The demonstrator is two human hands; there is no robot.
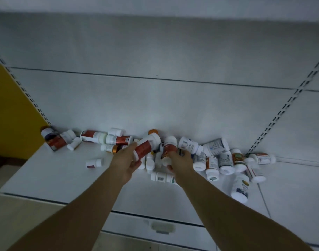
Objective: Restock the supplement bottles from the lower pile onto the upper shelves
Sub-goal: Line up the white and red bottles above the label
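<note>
A white back panel (155, 98) fills most of the view, with slotted uprights (289, 104) running up it at both sides and a yellow side panel (12, 109) at the left. Below it lies the white bottom shelf (55, 176), and along its back edge, against the panel, sprawls the pile of supplement bottles (218, 158), most of them lying on their sides, white-capped, some with red labels, some with pale ones. One small bottle (94, 163) lies apart from the rest, toward the front left.

Both bare arms reach in from below to the middle of the pile. The left hand (124, 163) is wrapped around a red-labelled bottle (147, 145), holding it tilted, with its white cap pointing up and to the right above the heap. The right hand (180, 162) grips a second red-labelled bottle (168, 151) from behind, with the bottle's top end pointing up toward the panel. The two held bottles sit close together but do not touch. A white bottle with a barcode (162, 176) lies on the shelf just beneath the right wrist.
</note>
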